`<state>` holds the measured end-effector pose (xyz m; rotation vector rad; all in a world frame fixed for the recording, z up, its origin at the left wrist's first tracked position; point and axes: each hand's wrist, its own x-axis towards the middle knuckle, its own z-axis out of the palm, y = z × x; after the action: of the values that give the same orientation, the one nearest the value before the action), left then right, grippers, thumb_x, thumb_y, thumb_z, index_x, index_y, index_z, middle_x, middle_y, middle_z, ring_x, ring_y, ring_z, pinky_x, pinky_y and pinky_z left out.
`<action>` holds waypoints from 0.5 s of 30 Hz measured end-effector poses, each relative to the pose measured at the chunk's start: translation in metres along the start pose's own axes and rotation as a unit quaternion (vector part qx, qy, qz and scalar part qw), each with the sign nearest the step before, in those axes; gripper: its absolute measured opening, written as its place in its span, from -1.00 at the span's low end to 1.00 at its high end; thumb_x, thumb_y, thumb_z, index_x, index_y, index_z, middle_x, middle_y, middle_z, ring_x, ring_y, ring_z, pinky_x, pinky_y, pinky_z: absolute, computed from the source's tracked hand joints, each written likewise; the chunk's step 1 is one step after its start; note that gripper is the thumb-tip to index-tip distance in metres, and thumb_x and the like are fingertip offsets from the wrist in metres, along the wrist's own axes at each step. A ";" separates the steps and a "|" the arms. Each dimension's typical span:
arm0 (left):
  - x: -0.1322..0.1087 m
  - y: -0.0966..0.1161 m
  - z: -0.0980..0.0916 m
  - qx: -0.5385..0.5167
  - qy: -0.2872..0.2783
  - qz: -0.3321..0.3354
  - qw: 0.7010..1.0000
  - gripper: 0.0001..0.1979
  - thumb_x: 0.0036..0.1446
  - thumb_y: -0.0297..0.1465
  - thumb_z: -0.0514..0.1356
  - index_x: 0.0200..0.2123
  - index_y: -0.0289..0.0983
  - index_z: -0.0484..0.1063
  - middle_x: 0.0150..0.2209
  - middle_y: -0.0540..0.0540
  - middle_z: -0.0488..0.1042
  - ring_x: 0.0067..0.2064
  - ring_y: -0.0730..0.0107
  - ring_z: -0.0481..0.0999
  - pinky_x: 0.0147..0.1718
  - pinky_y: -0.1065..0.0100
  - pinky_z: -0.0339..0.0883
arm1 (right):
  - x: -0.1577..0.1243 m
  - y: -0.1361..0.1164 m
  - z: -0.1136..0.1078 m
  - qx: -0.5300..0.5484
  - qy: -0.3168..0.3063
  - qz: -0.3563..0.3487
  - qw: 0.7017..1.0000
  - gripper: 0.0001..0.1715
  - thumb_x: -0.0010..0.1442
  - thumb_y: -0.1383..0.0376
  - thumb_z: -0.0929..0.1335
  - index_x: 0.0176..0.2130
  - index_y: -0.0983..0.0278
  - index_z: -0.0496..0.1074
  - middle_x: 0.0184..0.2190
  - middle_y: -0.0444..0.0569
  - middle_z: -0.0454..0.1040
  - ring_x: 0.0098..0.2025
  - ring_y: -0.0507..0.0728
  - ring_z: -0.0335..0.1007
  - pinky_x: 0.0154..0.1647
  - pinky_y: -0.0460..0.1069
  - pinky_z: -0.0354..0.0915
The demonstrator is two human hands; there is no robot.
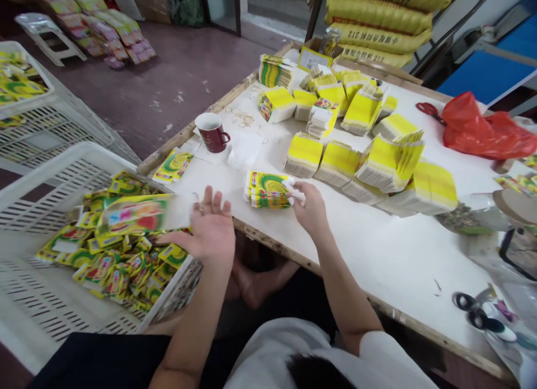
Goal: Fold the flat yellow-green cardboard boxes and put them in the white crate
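Note:
My left hand (210,229) is palm up with its fingers spread, beside the white crate (25,260) at the left. A blurred yellow and green packet (134,214) hangs in the air just left of its fingers, over a heap of similar packets (121,271) in the crate. On the white table (377,255), the fingers of my right hand (308,205) close on the right end of a small stack of yellow and green packets (268,189). Stacks of folded yellow cartons (342,162) stand behind and right of that hand.
A dark red mug (212,133) stands near the table's left edge, by loose rubber bands (242,118). A red plastic bag (482,126) and scissors (474,311) are at the right. Another packet-filled crate (25,93) is at upper left.

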<state>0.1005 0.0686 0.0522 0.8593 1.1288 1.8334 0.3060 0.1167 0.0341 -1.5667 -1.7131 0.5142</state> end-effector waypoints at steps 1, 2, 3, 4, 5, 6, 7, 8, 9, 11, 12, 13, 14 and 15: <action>-0.001 -0.003 0.001 -0.012 -0.013 -0.031 0.999 -0.09 0.01 0.37 -0.38 0.07 -0.09 0.29 0.25 -0.22 0.34 0.19 0.09 0.43 -0.01 0.12 0.45 | 0.004 0.001 0.003 -0.064 -0.005 0.013 0.998 -0.73 0.23 0.27 0.35 -0.06 0.29 0.43 -0.06 0.22 0.47 0.03 0.35 0.34 0.09 0.29 0.26; -0.004 -0.007 0.003 -0.020 -0.030 -0.055 0.998 -0.13 0.04 0.36 -0.35 0.04 -0.10 0.30 0.24 -0.23 0.35 0.16 0.10 0.45 -0.03 0.12 0.46 | 0.007 0.001 0.007 -0.114 -0.013 0.025 0.993 -0.74 0.20 0.30 0.36 -0.08 0.31 0.45 -0.07 0.24 0.46 0.03 0.37 0.32 0.08 0.30 0.24; -0.008 -0.012 0.006 -0.032 -0.049 -0.073 0.996 -0.20 0.09 0.33 -0.30 0.02 -0.09 0.30 0.23 -0.23 0.36 0.13 0.13 0.48 -0.06 0.14 0.47 | 0.009 0.001 0.010 -0.149 -0.020 0.036 0.988 -0.74 0.18 0.32 0.38 -0.10 0.32 0.45 -0.08 0.25 0.45 0.02 0.38 0.31 0.07 0.30 0.23; -0.011 -0.016 0.009 -0.049 -0.065 -0.085 0.993 -0.28 0.15 0.29 -0.24 0.02 -0.09 0.29 0.22 -0.23 0.38 0.09 0.17 0.50 -0.09 0.16 0.47 | 0.009 0.001 0.013 -0.171 -0.022 0.042 0.984 -0.75 0.16 0.34 0.39 -0.12 0.32 0.45 -0.09 0.25 0.45 0.01 0.38 0.30 0.05 0.28 0.23; -0.015 -0.020 0.011 -0.069 -0.075 -0.093 0.990 -0.36 0.20 0.23 -0.17 0.02 -0.09 0.28 0.20 -0.23 0.39 0.04 0.21 0.53 -0.13 0.18 0.47 | 0.009 0.000 0.014 -0.181 -0.021 0.041 0.982 -0.76 0.14 0.35 0.40 -0.14 0.32 0.44 -0.11 0.24 0.45 -0.01 0.37 0.29 0.04 0.26 0.23; -0.018 -0.023 0.014 -0.089 -0.077 -0.101 0.988 -0.45 0.24 0.16 -0.12 0.02 -0.09 0.28 0.18 -0.23 0.41 -0.01 0.25 0.54 -0.16 0.22 0.47 | 0.009 0.000 0.015 -0.181 -0.017 0.034 0.983 -0.78 0.13 0.36 0.40 -0.16 0.31 0.42 -0.13 0.21 0.45 -0.03 0.35 0.29 0.03 0.24 0.23; -0.021 -0.025 0.015 -0.107 -0.072 -0.111 0.985 -0.52 0.27 0.10 -0.06 0.01 -0.10 0.28 0.16 -0.23 0.42 -0.04 0.29 0.55 -0.17 0.25 0.45 | 0.008 -0.001 0.014 -0.172 -0.012 0.023 0.985 -0.80 0.11 0.38 0.39 -0.19 0.30 0.40 -0.15 0.19 0.45 -0.05 0.33 0.30 0.02 0.22 0.23; -0.022 -0.028 0.017 -0.123 -0.061 -0.122 0.983 -0.58 0.28 0.04 -0.02 0.00 -0.11 0.28 0.15 -0.22 0.43 -0.06 0.33 0.55 -0.18 0.28 0.44 | 0.007 -0.003 0.013 -0.157 -0.004 0.012 0.987 -0.81 0.10 0.39 0.38 -0.22 0.28 0.36 -0.17 0.16 0.44 -0.07 0.30 0.30 0.01 0.20 0.24; -0.023 -0.029 0.018 -0.135 -0.044 -0.133 0.981 -0.62 0.29 0.00 0.01 -0.02 -0.12 0.28 0.14 -0.22 0.43 -0.07 0.36 0.54 -0.17 0.31 0.43 | 0.005 -0.005 0.011 -0.137 0.006 0.003 0.991 -0.82 0.09 0.40 0.36 -0.24 0.25 0.33 -0.19 0.13 0.44 -0.10 0.28 0.31 -0.02 0.18 0.25; -0.023 -0.032 0.021 -0.156 -0.005 -0.148 0.977 -0.69 0.27 -0.06 0.09 -0.06 -0.12 0.29 0.12 -0.18 0.42 -0.05 0.40 0.53 -0.13 0.33 0.41 | 0.000 -0.012 0.007 -0.079 0.026 -0.005 0.997 -0.82 0.08 0.39 0.33 -0.27 0.21 0.26 -0.25 0.06 0.44 -0.17 0.24 0.33 -0.11 0.13 0.28; -0.023 -0.032 0.023 -0.168 0.015 -0.147 0.975 -0.70 0.24 -0.08 0.13 -0.08 -0.12 0.30 0.11 -0.15 0.43 -0.04 0.41 0.52 -0.10 0.33 0.41 | -0.004 -0.017 0.004 -0.042 0.028 -0.003 0.999 -0.81 0.08 0.37 0.33 -0.28 0.20 0.23 -0.29 0.02 0.44 -0.23 0.21 0.34 -0.17 0.10 0.29; -0.023 -0.033 0.024 -0.180 0.029 -0.140 0.973 -0.69 0.18 -0.09 0.20 -0.10 -0.11 0.32 0.08 -0.12 0.45 -0.03 0.40 0.51 -0.08 0.32 0.40 | -0.008 -0.022 0.002 0.000 0.019 0.000 1.000 -0.79 0.07 0.35 0.34 -0.28 0.19 0.20 -0.33 -0.03 0.42 -0.30 0.18 0.34 -0.23 0.07 0.29; -0.024 -0.032 0.026 -0.191 0.035 -0.129 0.972 -0.66 0.11 -0.09 0.27 -0.12 -0.11 0.34 0.04 -0.09 0.47 -0.02 0.37 0.51 -0.05 0.30 0.40 | -0.014 -0.027 0.001 0.043 -0.004 0.003 0.999 -0.76 0.06 0.34 0.34 -0.28 0.18 0.19 -0.37 -0.09 0.41 -0.36 0.14 0.32 -0.28 0.04 0.28; -0.025 -0.032 0.028 -0.199 0.028 -0.120 0.972 -0.62 0.03 -0.10 0.33 -0.14 -0.12 0.36 0.00 -0.08 0.49 0.00 0.33 0.50 -0.03 0.27 0.39 | -0.020 -0.033 -0.001 0.085 -0.039 0.005 0.996 -0.74 0.05 0.34 0.35 -0.27 0.18 0.18 -0.40 -0.13 0.40 -0.40 0.11 0.31 -0.32 0.01 0.27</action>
<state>0.1444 0.0664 0.0303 0.4221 0.8153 1.8018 0.2841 0.0914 0.0535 -1.4516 -1.6732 0.7146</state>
